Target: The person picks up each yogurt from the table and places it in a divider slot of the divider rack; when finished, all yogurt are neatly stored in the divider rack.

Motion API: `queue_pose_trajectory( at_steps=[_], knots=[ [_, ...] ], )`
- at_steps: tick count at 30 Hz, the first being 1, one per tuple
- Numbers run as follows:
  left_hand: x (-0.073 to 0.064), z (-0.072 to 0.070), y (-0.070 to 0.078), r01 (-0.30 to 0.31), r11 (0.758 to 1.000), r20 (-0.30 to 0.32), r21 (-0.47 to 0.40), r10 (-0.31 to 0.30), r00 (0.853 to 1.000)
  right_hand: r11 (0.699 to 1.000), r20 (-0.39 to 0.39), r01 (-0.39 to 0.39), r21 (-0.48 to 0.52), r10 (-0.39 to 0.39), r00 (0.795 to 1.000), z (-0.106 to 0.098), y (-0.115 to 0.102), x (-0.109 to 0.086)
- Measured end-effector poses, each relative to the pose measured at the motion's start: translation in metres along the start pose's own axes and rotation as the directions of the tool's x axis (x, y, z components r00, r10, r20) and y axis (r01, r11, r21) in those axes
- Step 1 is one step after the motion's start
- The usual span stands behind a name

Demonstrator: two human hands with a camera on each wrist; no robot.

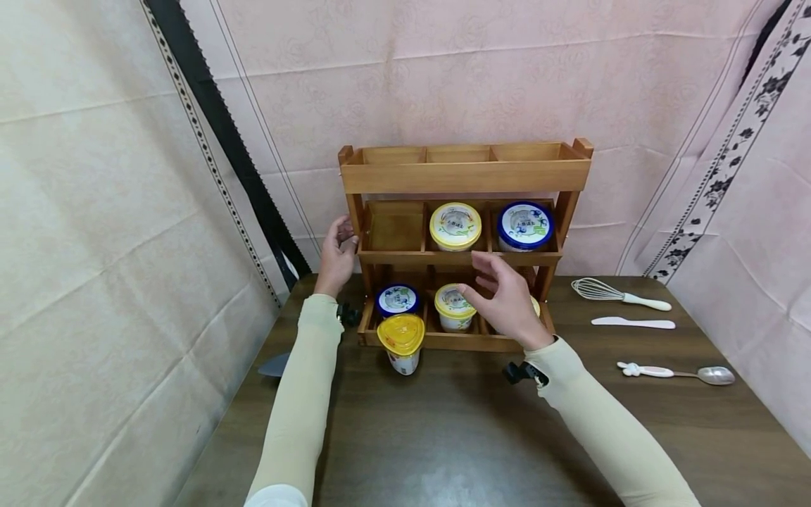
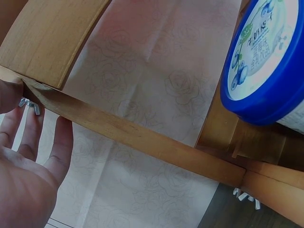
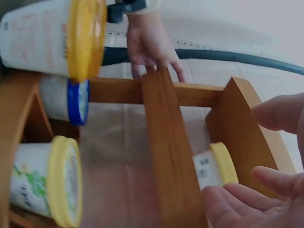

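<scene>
A wooden tiered rack (image 1: 465,176) stands at the back of the table. At its left side post, my left hand (image 1: 337,257) grips the wood, thumb and fingers either side of it beside a wing nut (image 2: 31,105). My right hand (image 1: 507,299) hovers before the rack with spread, relaxed fingers, holding nothing. On the middle tier sit a yellow-lidded tub (image 1: 455,225) and a blue-lidded tub (image 1: 525,225). The lower tier has another blue-lidded tub (image 1: 397,299), a yellow-lidded tub (image 1: 451,313) and one mostly hidden behind my right hand. An orange-yellow-lidded cup (image 1: 401,338) stands before the lower left compartment.
On the table's right lie a whisk (image 1: 617,292), a white knife (image 1: 633,322) and a spoon (image 1: 678,372). A dark flat object (image 1: 274,365) is partly hidden by my left forearm. Pale patterned cloth (image 1: 443,84) hangs behind and at both sides.
</scene>
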State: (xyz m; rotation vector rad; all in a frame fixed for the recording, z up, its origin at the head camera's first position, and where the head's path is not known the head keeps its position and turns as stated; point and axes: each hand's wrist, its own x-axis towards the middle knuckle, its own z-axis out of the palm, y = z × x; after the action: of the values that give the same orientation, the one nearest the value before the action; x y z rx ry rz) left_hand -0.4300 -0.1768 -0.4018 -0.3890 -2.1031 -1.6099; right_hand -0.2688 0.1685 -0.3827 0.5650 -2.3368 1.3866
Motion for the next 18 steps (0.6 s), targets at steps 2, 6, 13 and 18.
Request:
queue_pose_trajectory(
  at_steps=[2, 6, 13, 18],
  knots=[
    [0.000, 0.000, 0.000, -0.004, 1.000, -0.001, 0.004, 0.004, 1.000, 1.000, 0.024, -0.003, 0.007, 0.002, 1.000, 0.005, 0.002, -0.004],
    [0.000, 0.000, -0.001, -0.022, 1.000, -0.004, 0.016, 0.022, 1.000, 1.000, 0.072, -0.021, 0.023, 0.019, 0.997, 0.015, 0.009, -0.011],
    [0.000, -0.001, -0.001, -0.013, 1.000, -0.003, 0.023, 0.014, 1.000, 0.999, 0.131, -0.028, 0.044, 0.022, 0.991, 0.035, 0.017, -0.017],
    [-0.001, -0.001, -0.001, -0.017, 1.000, -0.005, 0.025, 0.018, 1.000, 0.997, 0.185, -0.046, 0.066, 0.033, 0.982, 0.050, 0.022, -0.020]
  ],
)
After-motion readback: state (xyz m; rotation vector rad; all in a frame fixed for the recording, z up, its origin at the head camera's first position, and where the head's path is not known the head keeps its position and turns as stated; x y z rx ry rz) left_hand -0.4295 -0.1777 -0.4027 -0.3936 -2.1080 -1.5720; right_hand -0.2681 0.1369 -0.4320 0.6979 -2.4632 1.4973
